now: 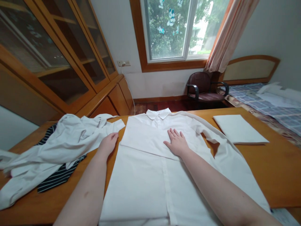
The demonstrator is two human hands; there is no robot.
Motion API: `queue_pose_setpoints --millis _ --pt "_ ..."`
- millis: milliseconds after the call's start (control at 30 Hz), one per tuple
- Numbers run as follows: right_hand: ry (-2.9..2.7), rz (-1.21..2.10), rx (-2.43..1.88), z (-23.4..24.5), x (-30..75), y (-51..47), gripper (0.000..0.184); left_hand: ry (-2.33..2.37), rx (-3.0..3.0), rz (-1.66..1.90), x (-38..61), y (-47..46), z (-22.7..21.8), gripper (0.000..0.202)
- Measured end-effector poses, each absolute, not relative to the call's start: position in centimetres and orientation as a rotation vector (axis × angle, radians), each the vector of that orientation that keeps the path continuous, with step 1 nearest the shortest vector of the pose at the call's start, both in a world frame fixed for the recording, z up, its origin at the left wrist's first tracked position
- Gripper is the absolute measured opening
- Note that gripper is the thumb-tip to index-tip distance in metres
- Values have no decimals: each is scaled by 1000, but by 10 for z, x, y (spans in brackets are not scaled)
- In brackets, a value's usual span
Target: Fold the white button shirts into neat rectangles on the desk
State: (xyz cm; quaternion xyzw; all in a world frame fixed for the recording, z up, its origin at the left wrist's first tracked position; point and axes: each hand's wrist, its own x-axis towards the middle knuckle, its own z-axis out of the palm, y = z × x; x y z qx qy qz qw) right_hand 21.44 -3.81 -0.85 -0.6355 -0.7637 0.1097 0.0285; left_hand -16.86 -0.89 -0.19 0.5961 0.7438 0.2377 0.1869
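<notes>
A white collared shirt (145, 175) lies flat, front down, on the wooden table (277, 169), its collar at the far side. The left part of it is folded inward. My right hand (176, 142) rests flat on the shirt's upper back, fingers spread, holding nothing. My left hand (108, 143) sits at the shirt's left folded edge, beside the sleeve, with its fingers curled under out of sight. The shirt's right sleeve (211, 135) lies bent across the table.
A heap of white garments (61, 144) over a black-and-white striped cloth (56, 177) lies at the left. A folded white piece (237, 128) sits at the right. Beyond stand a dark armchair (204, 88), a bed (270, 103) and glass-fronted cabinets (58, 62).
</notes>
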Motion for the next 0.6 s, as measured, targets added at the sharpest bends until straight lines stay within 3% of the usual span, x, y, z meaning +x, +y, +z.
queue_pose_setpoints --millis 367,600 --pt "-2383 350 -1916 -10 216 -34 76 1963 1743 465 -158 -22 14 35" --pt "-2350 297 -1840 -2 215 -34 62 2019 1761 549 -153 -19 11 28"
